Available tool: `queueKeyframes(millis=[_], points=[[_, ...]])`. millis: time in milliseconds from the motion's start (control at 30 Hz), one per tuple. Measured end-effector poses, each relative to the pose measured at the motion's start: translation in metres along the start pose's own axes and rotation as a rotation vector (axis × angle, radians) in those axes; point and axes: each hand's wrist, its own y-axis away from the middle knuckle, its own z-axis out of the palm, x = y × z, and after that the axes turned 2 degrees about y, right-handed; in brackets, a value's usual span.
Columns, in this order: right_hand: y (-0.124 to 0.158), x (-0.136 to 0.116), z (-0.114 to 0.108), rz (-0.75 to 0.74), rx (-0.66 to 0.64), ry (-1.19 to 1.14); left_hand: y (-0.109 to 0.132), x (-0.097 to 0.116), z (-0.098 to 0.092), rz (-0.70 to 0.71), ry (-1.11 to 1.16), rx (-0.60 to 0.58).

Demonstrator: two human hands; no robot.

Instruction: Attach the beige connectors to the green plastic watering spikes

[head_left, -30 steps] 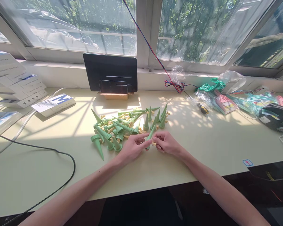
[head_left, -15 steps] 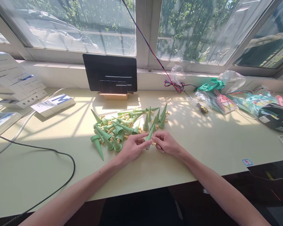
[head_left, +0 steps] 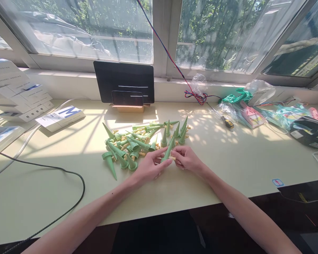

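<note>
My left hand (head_left: 154, 163) is closed around the wide end of a green plastic plant watering spike (head_left: 168, 149), whose tip points up and away. Close on its right, my right hand (head_left: 186, 158) pinches a small yellowish valve piece (head_left: 172, 158) at the spike's side. Whether that piece is seated in the spike I cannot tell. Just beyond my left hand lies a heap of similar green spikes (head_left: 140, 141) with yellowish pieces among them. Several spikes (head_left: 182, 137) stand upright on their wide ends behind my hands.
A tablet (head_left: 124, 79) and a phone (head_left: 127, 98) lean on a stand at the back. White boxes (head_left: 18, 88) are stacked at the left, near a black cable (head_left: 69, 171). A screwdriver (head_left: 228, 122), plastic bags (head_left: 251, 114) and a black item (head_left: 310, 131) lie at the right.
The held spike has shifted slightly down and left in my left hand. More of the yellowish piece shows by my right fingers. The heap has not moved.
</note>
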Motion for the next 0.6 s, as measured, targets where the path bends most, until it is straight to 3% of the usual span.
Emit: queueKeyframes(millis=[167,400,600], points=[[-0.0022,0.0011,-0.0022,-0.012,0.043,0.016,0.0019,0.0035,-0.0014,0.052,-0.017,-0.057],[-0.0061,0.0049,-0.0011,-0.026,0.193,0.011,0.0028,0.0080,0.0006,0.116,-0.084,0.065],[-0.0015,0.0010,0.0014,-0.051,0.153,0.127,0.0047,0.0044,0.0034,0.199,-0.133,0.103]])
